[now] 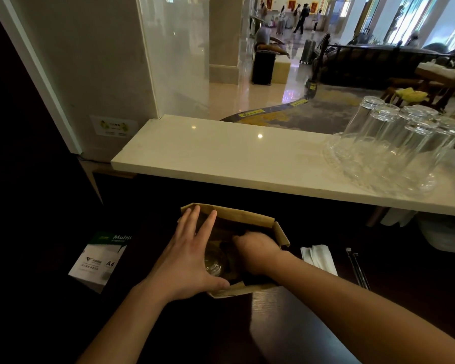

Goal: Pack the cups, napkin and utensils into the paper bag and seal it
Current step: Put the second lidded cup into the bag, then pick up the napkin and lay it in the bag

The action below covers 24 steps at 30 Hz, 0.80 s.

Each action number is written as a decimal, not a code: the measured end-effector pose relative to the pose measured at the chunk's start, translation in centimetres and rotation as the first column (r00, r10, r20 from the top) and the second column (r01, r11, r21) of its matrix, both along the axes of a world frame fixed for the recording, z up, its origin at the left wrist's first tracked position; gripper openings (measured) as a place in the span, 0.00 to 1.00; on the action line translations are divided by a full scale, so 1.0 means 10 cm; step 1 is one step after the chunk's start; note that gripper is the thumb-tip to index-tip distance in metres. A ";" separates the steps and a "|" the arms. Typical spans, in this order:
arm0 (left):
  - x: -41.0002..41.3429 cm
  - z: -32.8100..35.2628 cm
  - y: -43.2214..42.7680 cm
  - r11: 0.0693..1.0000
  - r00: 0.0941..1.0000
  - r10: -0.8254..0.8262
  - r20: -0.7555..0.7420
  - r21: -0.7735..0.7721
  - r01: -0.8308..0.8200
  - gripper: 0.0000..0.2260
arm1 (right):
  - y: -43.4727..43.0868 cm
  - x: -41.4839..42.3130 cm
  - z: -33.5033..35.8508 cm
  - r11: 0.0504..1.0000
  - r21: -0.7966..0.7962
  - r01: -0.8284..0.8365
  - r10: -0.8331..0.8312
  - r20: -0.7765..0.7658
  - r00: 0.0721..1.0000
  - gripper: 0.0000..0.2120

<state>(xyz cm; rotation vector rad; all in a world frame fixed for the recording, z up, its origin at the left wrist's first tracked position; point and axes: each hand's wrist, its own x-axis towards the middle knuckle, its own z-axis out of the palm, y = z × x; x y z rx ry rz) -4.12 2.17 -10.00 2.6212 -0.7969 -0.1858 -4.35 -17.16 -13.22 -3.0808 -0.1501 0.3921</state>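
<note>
The paper bag (pixel 280 233) stands open on the dark surface (pixel 286 319), directly below the pale stone ledge (pixel 221 156). The left hand (pixel 192 258) lies across the bag's left rim, fingers spread flat and thumb hooked on the near edge. It grips nothing; the spread posture appears intended to hold the mouth open and keep the bag from shifting. The right hand (pixel 258 252) reaches down into the bag from the right side. Its fingers are lost in the shadow inside, so whether they are closed on an item cannot be determined.

A clear cup (pixel 216 264) is visible inside the bag, just beside the left palm, seen from above. Whether a second cup sits deeper in the bag cannot be made out.

The white napkin (pixel 319 258) lies on the surface just right of the bag, and the utensils (pixel 357 269) lie further right, thin and dark against the dark top; their type is not legible. Both remain unpacked, and the bag is unsealed.

Upturned glasses (pixel 394 148) stand on the ledge, partly cut off by the right frame edge. A ream of A4 paper (pixel 100 258) sits to the left.
</note>
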 end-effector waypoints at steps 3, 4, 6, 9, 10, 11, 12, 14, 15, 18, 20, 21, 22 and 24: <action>0.01 0.00 0.01 1.000 1.000 0.011 -0.005 -0.008 -0.011 0.61 | -0.03 -0.14 0.29 0.982 0.187 -0.026 -0.004 0.163 0.987 0.09; 0.02 0.00 0.01 1.000 1.000 0.014 -0.008 -0.014 -0.014 0.61 | -0.06 -0.20 0.38 0.965 0.259 -0.033 -0.027 0.226 0.974 0.09; 0.03 -0.01 0.01 1.000 1.000 0.017 -0.014 -0.026 -0.017 0.61 | -0.16 -0.36 0.54 0.913 0.407 -0.033 -0.122 0.349 0.929 0.08; 0.03 -0.03 0.01 0.999 1.000 0.023 -0.020 -0.049 -0.024 0.60 | -0.45 -0.60 0.63 0.770 0.637 -0.034 -0.377 0.497 0.782 0.02; 0.02 -0.03 0.00 0.998 0.999 0.029 -0.018 -0.051 -0.030 0.60 | -0.58 -0.65 0.61 0.720 0.693 -0.035 -0.465 0.519 0.717 0.01; 0.02 -0.03 0.00 0.998 0.999 0.038 -0.015 -0.051 -0.038 0.59 | -0.72 -0.69 0.57 0.686 0.727 -0.007 -0.541 0.517 0.664 0.01; 0.02 -0.03 -0.01 0.998 0.999 0.047 -0.014 -0.051 -0.048 0.59 | -0.87 -0.72 0.50 0.670 0.740 0.056 -0.598 0.493 0.632 0.02; 0.02 -0.03 -0.02 0.997 0.998 0.063 -0.014 -0.051 -0.064 0.57 | -1.23 -0.75 0.24 0.663 0.693 0.284 -0.675 0.388 0.627 0.02; 0.02 -0.03 -0.02 0.996 0.998 0.068 -0.014 -0.051 -0.068 0.57 | -1.41 -0.78 0.07 0.658 0.625 0.419 -0.705 0.318 0.633 0.04; 0.00 -0.03 -0.02 0.996 0.998 0.065 -0.014 -0.053 -0.066 0.56 | -1.87 -0.90 -0.48 0.650 0.343 0.678 -0.743 0.099 0.662 0.10; -0.01 -0.03 -0.02 0.997 0.998 0.059 -0.014 -0.055 -0.059 0.56 | -2.03 -0.99 -0.76 0.639 0.216 0.739 -0.753 -0.024 0.658 0.13; -0.01 -0.03 -0.01 0.997 0.998 0.057 -0.013 -0.054 -0.057 0.56 | -2.07 -1.03 -0.86 0.632 0.174 0.755 -0.757 -0.067 0.649 0.14; -0.02 -0.03 -0.01 0.997 0.998 0.056 -0.014 -0.053 -0.056 0.56 | -2.10 -1.05 -0.94 0.629 0.145 0.764 -0.760 -0.095 0.643 0.15; -0.02 -0.02 0.00 0.997 0.998 0.053 -0.021 -0.052 -0.054 0.55 | -2.12 -1.07 -1.05 0.618 0.127 0.776 -0.766 -0.123 0.631 0.15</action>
